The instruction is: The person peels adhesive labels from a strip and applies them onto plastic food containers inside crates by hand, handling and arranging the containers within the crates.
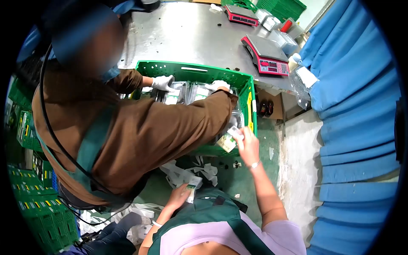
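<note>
My right hand (pixel 249 146) is closed in a pinch on a small white label (pixel 234 132) over the near right corner of the green crate (pixel 191 67). Just under it is a pale yellow-and-green label (pixel 227 143); I cannot tell whether it is stuck to a pack. Low in front of my apron, my left hand (pixel 180 196) grips a white-and-green stack of labels (pixel 194 183). Clear plastic packs (pixel 180 88) with labels lie in the crate. A co-worker's white-gloved hands (pixel 163 83) touch packs there, and a brown sleeve hides part of the crate.
The co-worker's brown-clad arm (pixel 170 127) reaches across from the left. Red scales (pixel 268 59) stand on the metal table (pixel 178 34). Backing strips (pixel 182 173) litter the floor. Green crates (pixel 46 216) are stacked left; a blue curtain (pixel 352 127) hangs right.
</note>
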The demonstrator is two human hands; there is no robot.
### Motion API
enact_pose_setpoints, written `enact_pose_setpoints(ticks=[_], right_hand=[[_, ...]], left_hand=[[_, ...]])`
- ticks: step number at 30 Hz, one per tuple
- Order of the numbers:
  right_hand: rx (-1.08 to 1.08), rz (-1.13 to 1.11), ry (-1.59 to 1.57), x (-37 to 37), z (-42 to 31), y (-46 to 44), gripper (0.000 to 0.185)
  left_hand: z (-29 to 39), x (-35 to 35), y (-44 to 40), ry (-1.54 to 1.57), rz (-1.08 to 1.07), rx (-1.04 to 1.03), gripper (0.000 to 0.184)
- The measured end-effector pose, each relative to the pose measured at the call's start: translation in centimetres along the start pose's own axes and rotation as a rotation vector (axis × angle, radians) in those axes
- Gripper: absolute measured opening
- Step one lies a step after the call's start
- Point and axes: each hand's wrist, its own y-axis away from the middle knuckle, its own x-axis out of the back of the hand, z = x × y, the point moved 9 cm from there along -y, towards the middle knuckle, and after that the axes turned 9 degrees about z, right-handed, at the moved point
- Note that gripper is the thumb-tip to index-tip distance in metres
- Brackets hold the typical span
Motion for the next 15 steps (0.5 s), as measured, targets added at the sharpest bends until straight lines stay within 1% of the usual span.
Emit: enact_pose_setpoints(ticks=[1, 3, 4, 6, 7, 9, 10, 12, 13, 14, 15], right_hand=[[0.104, -0.058, 0.068, -0.1, 0.5, -2.0, 0.02], [0.223, -0.299, 0.156, -4.1, 4.7, -3.3, 0.031], [0.297, -0.419, 0.178, -6.5, 6.5, -3.1, 0.036], [0.286, -0.606, 0.35, -10.1, 10.0, -2.5, 0.043], [0.365, -0.484, 0.296, -9.4, 9.7, -2.9, 0.049], [0.373, -0.484, 0.246, -7.0, 7.1, -4.3, 0.048], [0.366, -0.48, 0.213, -5.8, 5.8, -4.5, 0.046], [0.4, -0.619, -0.259, -4.5, 2.5, -1.2, 0.037], [0.415, -0.703, -0.382, -3.7, 0.6, 0.9, 0.032], [0.43, -0.785, -0.502, -3.0, -1.2, 2.7, 0.028], [0.441, -0.857, -0.511, -2.9, -1.9, 4.1, 0.026]], left_hand=[[0.5, -1.0, -0.2, 0.085, -0.031, 0.057, 0.033], [0.5, -3.6, -0.4, 0.265, -0.08, 0.165, 0.028], [1.0, -5.0, -0.5, 0.304, -0.115, 0.203, 0.027], [5.4, -5.9, -1.2, -0.081, 0.006, -0.327, 0.027], [5.6, -6.6, -1.0, -0.089, 0.019, -0.314, 0.027], [2.3, -8.6, 0.0, 0.495, 0.008, 0.406, 0.031], [4.2, -8.9, 0.2, 0.499, 0.036, 0.413, 0.031], [9.8, -8.2, -0.2, 0.664, 0.164, 0.298, 0.037], [11.0, -8.1, -0.3, 0.597, 0.208, 0.273, 0.041], [11.7, -7.8, -0.6, 0.465, 0.248, 0.227, 0.035], [11.8, -7.7, -0.7, 0.433, 0.276, 0.208, 0.031]])
